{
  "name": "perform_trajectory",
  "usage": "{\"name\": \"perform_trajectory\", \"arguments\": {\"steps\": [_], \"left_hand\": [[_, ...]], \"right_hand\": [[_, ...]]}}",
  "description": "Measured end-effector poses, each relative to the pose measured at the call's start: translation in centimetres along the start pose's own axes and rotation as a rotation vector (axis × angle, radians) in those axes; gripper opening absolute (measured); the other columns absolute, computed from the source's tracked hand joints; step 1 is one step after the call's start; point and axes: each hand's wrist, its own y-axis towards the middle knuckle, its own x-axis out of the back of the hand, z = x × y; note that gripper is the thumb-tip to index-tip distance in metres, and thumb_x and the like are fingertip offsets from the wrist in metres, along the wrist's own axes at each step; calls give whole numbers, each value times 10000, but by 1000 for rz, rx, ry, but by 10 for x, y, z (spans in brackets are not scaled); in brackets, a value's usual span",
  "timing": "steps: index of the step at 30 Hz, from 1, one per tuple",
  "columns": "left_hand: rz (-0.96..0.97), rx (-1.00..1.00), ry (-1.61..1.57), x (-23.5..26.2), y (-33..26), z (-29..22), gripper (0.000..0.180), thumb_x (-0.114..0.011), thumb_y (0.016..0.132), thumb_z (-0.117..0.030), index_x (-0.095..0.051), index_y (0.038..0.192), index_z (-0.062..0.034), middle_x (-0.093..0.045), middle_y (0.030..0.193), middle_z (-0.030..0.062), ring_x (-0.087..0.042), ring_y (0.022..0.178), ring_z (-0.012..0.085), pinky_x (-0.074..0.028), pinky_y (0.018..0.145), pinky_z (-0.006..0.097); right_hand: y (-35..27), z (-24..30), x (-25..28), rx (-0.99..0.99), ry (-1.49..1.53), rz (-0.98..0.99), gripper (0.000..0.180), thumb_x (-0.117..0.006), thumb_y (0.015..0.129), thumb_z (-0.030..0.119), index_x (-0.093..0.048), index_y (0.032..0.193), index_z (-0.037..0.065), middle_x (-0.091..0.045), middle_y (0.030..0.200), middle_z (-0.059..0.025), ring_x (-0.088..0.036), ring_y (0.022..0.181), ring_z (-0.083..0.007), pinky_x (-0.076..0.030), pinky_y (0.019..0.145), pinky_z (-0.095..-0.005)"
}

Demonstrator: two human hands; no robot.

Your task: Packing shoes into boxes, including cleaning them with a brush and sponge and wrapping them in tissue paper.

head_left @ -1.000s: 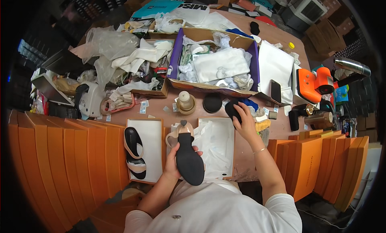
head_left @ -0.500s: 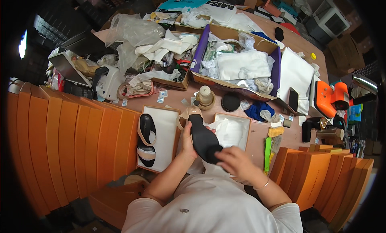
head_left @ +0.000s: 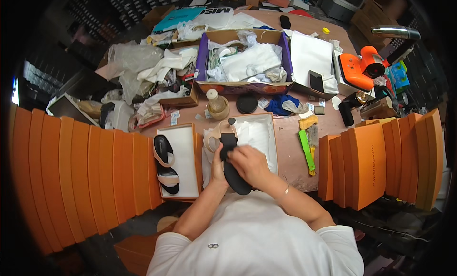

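Note:
I hold a black-soled shoe (head_left: 230, 158) sole-up over an open white-lined box (head_left: 263, 133) with tissue paper. My left hand (head_left: 216, 167) grips the shoe from its left side. My right hand (head_left: 249, 162) lies across the sole, fingers pressed on it; whether it holds a cloth is hidden. A second shoe (head_left: 165, 162), black and beige, lies in the box lid (head_left: 186, 145) to my left.
Stacks of orange boxes stand at left (head_left: 90, 171) and right (head_left: 376, 162). A bottle (head_left: 217, 104), a black round lid (head_left: 247, 103), a blue cloth (head_left: 277, 104), a green-handled brush (head_left: 306, 150) and a purple box of tissue (head_left: 243, 62) lie beyond. An orange tool (head_left: 362, 66) sits far right.
My right hand left the black lid and blue cloth beyond the box and came back onto the shoe's sole. The view swung while the shoe stayed in my left hand.

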Motion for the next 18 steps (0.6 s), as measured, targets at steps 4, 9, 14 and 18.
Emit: {"name": "perform_trajectory", "arguments": {"steps": [4, 9, 14, 18], "left_hand": [[173, 60, 31, 1, 0, -24, 500, -425, 940, -525, -592, 1068, -72, -637, 983, 101, -636, 933, 245, -533, 841, 382], [178, 81, 118, -8, -12, -24, 534, -386, 947, -543, -588, 1083, -68, -639, 979, 97, -637, 926, 238, -536, 844, 391], [91, 62, 242, -19, -23, -9, 494, -364, 974, -509, -549, 1175, -97, -620, 1071, 79, -630, 971, 194, -537, 846, 326], [75, -43, 364, -21, -34, 11, 562, -334, 984, -527, -447, 1307, -81, -566, 1207, 91, -591, 1081, 190, -516, 889, 303]], "right_hand": [[-2, -7, 3, 37, -25, -8, 108, -666, 739, 127, -631, 829, 80, -582, 777, -64, -597, 702, -238, -478, 586, -345], [-8, -2, -2, 67, -10, -48, 122, -667, 738, 122, -643, 853, 90, -567, 769, -57, -594, 732, -236, -475, 599, -348], [20, -10, -3, -82, -25, -188, 112, -658, 771, 105, -649, 876, 67, -594, 808, -80, -603, 767, -273, -486, 633, -363], [27, -13, -7, -295, 150, -140, 201, -656, 816, 119, -651, 996, 30, -605, 962, -113, -604, 864, -310, -495, 728, -381]]}}
